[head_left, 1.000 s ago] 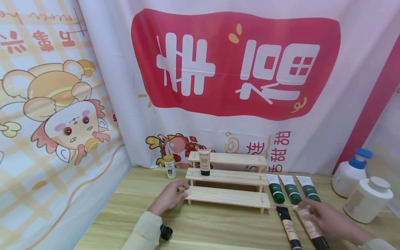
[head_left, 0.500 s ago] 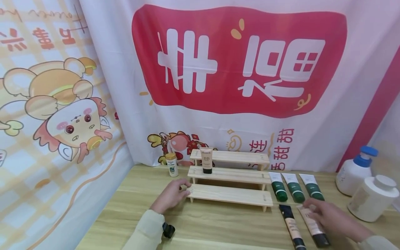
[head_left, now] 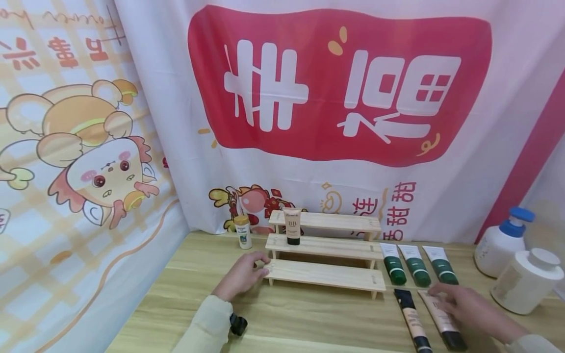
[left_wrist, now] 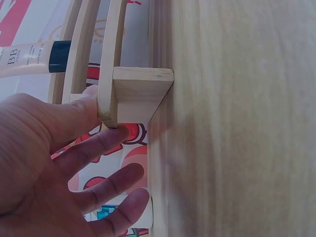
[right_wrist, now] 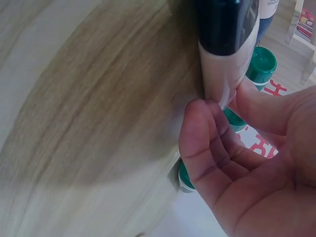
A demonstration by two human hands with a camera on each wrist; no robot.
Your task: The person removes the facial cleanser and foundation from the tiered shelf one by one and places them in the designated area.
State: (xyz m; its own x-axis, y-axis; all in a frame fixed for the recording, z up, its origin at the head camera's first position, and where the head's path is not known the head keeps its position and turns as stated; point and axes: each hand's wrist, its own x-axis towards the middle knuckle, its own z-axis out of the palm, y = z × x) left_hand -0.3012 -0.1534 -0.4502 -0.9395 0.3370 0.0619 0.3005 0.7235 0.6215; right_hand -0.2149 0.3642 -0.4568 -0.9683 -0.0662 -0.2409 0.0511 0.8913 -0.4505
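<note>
In the head view my left hand [head_left: 243, 275] is at the left end of a three-step wooden display rack [head_left: 324, 275]. Thumb and index finger pinch the lowest board's end, as the left wrist view shows, while the other fingers spread apart. A pink BB cream tube [head_left: 293, 226] with a black cap stands on the middle step. At the right, my right hand [head_left: 469, 308] grips a second pink tube [head_left: 445, 321] lying on the table, thumb on one side and fingers on the other. Beside it lies a black-ended beige tube [head_left: 412, 321].
Several items stand around: three green-and-white tubes [head_left: 412, 264] lying in a row behind the right hand, a pump bottle [head_left: 503, 245] with a blue top, and a white jar [head_left: 527, 282] at the far right. A small yellow-capped bottle [head_left: 243, 233] stands left of the rack.
The head view has shifted slightly. Both hands keep their places, the left at the rack and the right on the pink tube, with hardly any movement.
</note>
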